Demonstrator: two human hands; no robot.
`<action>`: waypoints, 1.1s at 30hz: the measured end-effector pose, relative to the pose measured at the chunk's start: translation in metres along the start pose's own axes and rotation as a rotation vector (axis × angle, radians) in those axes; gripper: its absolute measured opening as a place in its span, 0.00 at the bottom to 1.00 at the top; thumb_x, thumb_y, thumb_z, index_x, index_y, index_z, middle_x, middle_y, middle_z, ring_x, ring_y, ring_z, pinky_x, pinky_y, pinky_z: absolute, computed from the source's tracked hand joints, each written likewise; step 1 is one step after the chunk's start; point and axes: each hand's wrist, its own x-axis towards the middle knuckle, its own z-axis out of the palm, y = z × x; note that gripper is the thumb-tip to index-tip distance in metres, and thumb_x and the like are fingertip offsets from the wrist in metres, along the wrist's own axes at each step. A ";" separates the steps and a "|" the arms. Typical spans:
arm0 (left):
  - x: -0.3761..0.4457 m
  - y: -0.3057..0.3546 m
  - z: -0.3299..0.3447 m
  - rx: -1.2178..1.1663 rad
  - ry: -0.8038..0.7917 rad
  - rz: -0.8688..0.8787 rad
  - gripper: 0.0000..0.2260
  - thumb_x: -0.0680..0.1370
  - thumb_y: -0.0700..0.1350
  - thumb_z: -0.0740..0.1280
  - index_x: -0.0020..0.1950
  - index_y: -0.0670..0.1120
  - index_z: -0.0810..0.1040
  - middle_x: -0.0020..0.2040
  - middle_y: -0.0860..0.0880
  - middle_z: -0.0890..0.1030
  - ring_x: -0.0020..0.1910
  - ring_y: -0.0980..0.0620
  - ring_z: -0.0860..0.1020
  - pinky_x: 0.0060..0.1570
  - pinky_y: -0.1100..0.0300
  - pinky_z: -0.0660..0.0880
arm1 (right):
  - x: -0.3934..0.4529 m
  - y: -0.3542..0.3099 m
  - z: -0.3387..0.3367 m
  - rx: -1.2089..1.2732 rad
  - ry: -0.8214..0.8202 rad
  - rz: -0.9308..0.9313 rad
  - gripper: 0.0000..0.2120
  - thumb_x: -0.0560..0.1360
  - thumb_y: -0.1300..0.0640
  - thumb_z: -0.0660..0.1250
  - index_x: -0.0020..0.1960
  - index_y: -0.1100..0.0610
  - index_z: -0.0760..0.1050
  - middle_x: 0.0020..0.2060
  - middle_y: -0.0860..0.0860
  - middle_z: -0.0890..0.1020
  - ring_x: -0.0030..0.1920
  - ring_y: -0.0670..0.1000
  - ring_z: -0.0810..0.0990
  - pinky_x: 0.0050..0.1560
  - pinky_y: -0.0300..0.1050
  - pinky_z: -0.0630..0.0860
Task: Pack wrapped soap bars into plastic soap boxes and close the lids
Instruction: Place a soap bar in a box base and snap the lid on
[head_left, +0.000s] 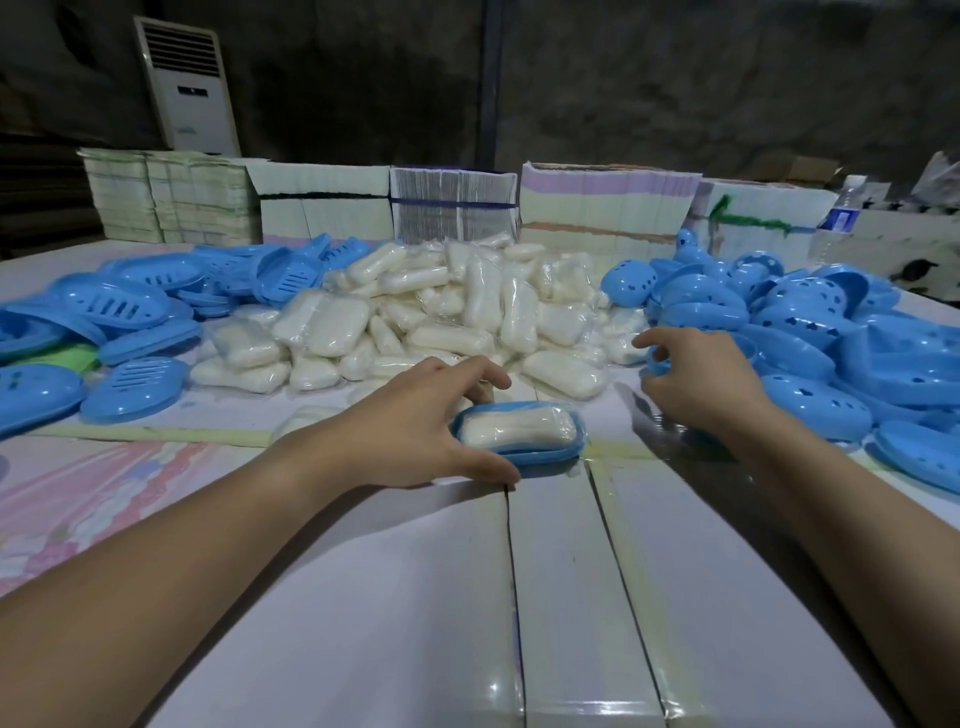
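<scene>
Blue oval soap box base (519, 453) at frame centre on the table (597, 597), holding one cream, film-wrapped soap bar (517, 427), lid off. Left hand (415, 431) grips its left end; right hand (696, 384), fingers loosely curled, touches a blue lid (655, 366) centre right.

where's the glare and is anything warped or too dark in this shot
Head view: glare streaks sit on the glossy table near the bottom edge; wide-angle distortion stretches both forearms and tilts the air conditioner; the back wall is dim and murky; the soap pile and the boxed soap bar are evenly lit.
</scene>
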 end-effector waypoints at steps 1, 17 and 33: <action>0.000 0.000 0.000 0.004 -0.003 0.003 0.32 0.59 0.70 0.75 0.58 0.73 0.65 0.55 0.64 0.73 0.56 0.69 0.69 0.42 0.70 0.77 | 0.000 0.000 -0.001 -0.020 0.003 0.008 0.23 0.73 0.57 0.66 0.67 0.45 0.73 0.59 0.53 0.79 0.61 0.58 0.73 0.56 0.56 0.76; 0.002 -0.001 0.003 -0.001 0.002 -0.036 0.32 0.56 0.72 0.73 0.57 0.75 0.66 0.55 0.66 0.74 0.58 0.65 0.71 0.46 0.58 0.81 | -0.017 -0.028 -0.006 0.357 0.081 -0.178 0.14 0.76 0.63 0.65 0.52 0.44 0.80 0.42 0.39 0.77 0.43 0.41 0.75 0.42 0.31 0.69; 0.004 0.003 0.005 -0.074 0.069 -0.055 0.49 0.55 0.68 0.76 0.72 0.68 0.56 0.57 0.59 0.76 0.53 0.56 0.78 0.48 0.55 0.79 | -0.039 -0.058 -0.013 1.158 -0.468 -0.064 0.13 0.80 0.60 0.59 0.55 0.49 0.81 0.45 0.51 0.82 0.37 0.43 0.77 0.36 0.38 0.73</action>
